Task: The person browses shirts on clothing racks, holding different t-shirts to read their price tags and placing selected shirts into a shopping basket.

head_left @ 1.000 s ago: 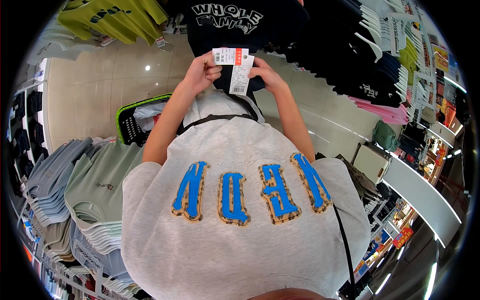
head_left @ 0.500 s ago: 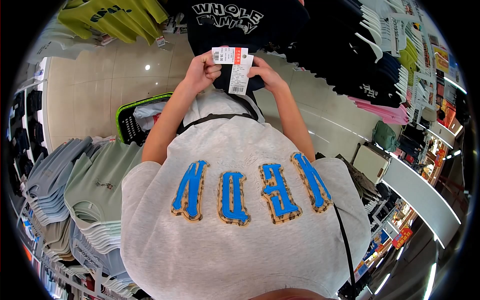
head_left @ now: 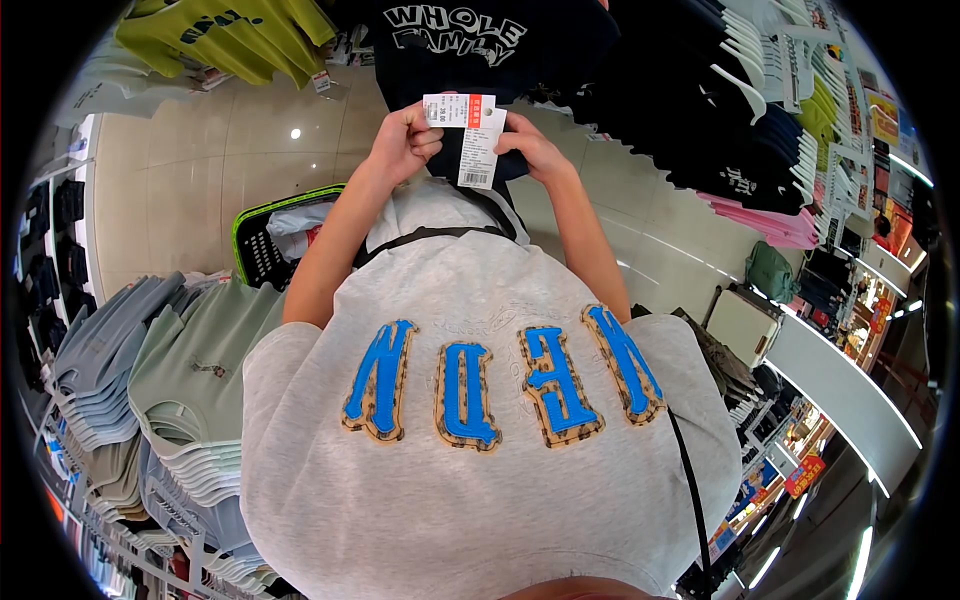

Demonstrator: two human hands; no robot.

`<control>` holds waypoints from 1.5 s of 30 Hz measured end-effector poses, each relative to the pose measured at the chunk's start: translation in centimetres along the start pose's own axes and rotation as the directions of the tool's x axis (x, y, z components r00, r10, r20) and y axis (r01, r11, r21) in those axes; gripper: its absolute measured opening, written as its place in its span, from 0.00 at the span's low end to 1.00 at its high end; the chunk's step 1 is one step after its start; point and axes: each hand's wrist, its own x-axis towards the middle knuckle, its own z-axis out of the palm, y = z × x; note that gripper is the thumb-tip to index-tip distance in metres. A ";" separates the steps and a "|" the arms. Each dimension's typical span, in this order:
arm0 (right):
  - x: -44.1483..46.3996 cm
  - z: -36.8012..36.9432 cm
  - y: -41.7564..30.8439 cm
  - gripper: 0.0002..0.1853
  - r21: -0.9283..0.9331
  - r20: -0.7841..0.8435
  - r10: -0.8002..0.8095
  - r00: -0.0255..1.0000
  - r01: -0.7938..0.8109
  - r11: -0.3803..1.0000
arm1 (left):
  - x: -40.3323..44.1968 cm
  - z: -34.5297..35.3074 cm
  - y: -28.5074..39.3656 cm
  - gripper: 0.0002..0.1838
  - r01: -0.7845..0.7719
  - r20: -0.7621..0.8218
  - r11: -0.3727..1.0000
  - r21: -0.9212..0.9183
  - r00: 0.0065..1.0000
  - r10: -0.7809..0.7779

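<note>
The step in hand looks like reading: the left hand [head_left: 407,143], fingers curled closed, pinches a white rectangular paper tag with a red block [head_left: 455,111], lying crosswise; the right hand [head_left: 532,148], thumb and finger nearly together, grips a white upright barcoded paper tag [head_left: 480,152]. Both overlap near the close edge of a black fabric shirt [head_left: 470,70]. The next move calls for a steady hold.

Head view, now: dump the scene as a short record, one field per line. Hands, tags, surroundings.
left hand: pinching the left end of the sideways tag
right hand: pinching the edge of the upright tag
sideways tag: white with red block
upright tag: white, barcode at bottom
ahead: dark garment, "WHOLE FAMILY" print
left side: black basket, green rim, pale items inside; pale green shirts on hangers
</note>
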 end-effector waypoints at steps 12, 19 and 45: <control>0.1 -0.5 0.4 0.33 0.045 -0.008 -0.006 1.000 0.007 0.999 | -0.8 2.1 0.6 0.16 -0.080 -0.077 0.991 0.106 0.993 0.089; 0.0 -0.3 0.1 0.33 0.076 -0.016 0.010 1.000 -0.009 0.997 | -0.3 1.6 0.1 0.05 -0.123 -0.200 0.958 0.261 0.964 0.178; 2.0 -0.5 1.9 0.21 0.197 -0.196 -0.017 0.980 0.057 0.979 | -0.6 2.1 -1.7 0.19 -0.012 0.027 -0.065 0.998 0.973 0.227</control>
